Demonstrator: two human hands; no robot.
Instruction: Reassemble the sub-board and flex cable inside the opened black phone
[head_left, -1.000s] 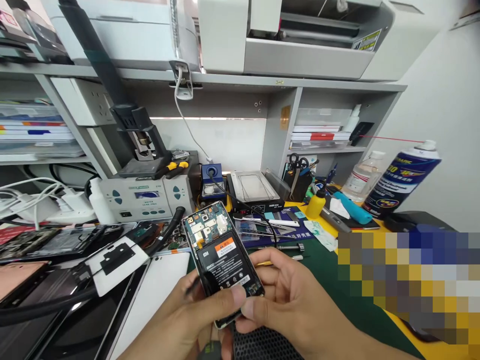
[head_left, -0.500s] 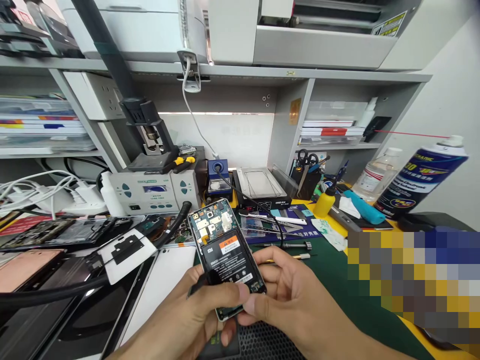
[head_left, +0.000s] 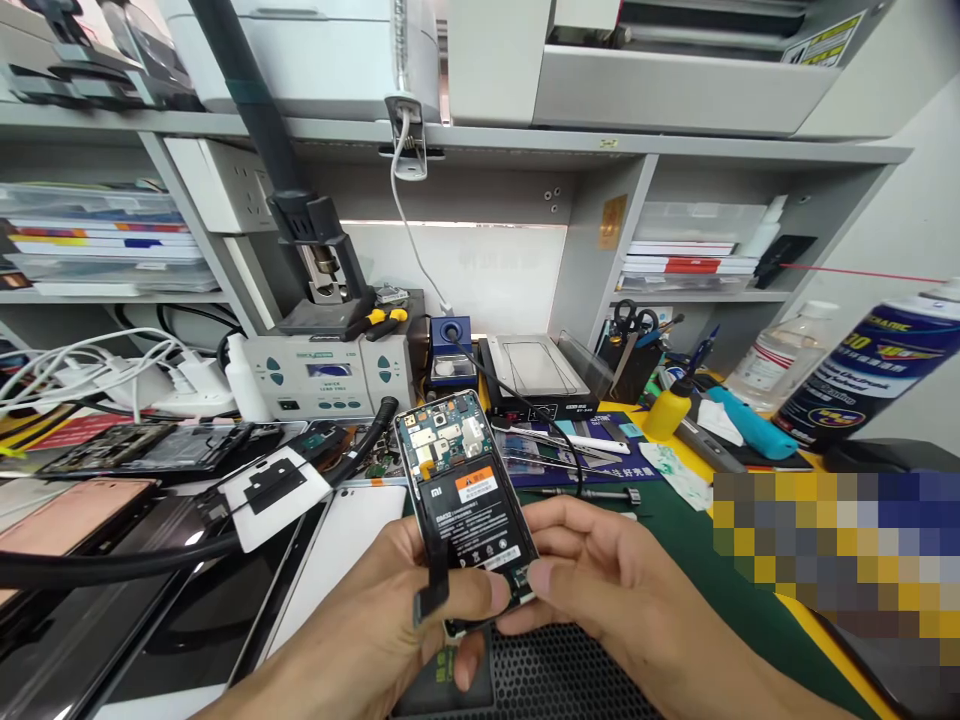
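An opened phone (head_left: 444, 437) is tilted up in front of me, its circuit board bare at the top and its black battery (head_left: 471, 520) with an orange label below. My left hand (head_left: 397, 600) grips the lower left side, with the thumb lying across the battery's bottom end. A black strip (head_left: 435, 590) sticks out beside that thumb. On the lower right edge, my right hand (head_left: 600, 570) holds the phone with its thumb on the bottom corner and fingers curled along the side. Under the hands lies a black perforated mat (head_left: 555, 675).
A grey soldering station (head_left: 322, 375) and a blue iron stand (head_left: 450, 350) are at the back. Phone parts and a white panel (head_left: 337, 560) lie on the left. Tweezers (head_left: 540, 455), a yellow bottle (head_left: 669, 410) and a spray can (head_left: 862, 370) are on the right.
The whole view has shifted, so the bench and phone appear further right. The black strip near the left thumb now hangs lower. Both hands still hold the phone.
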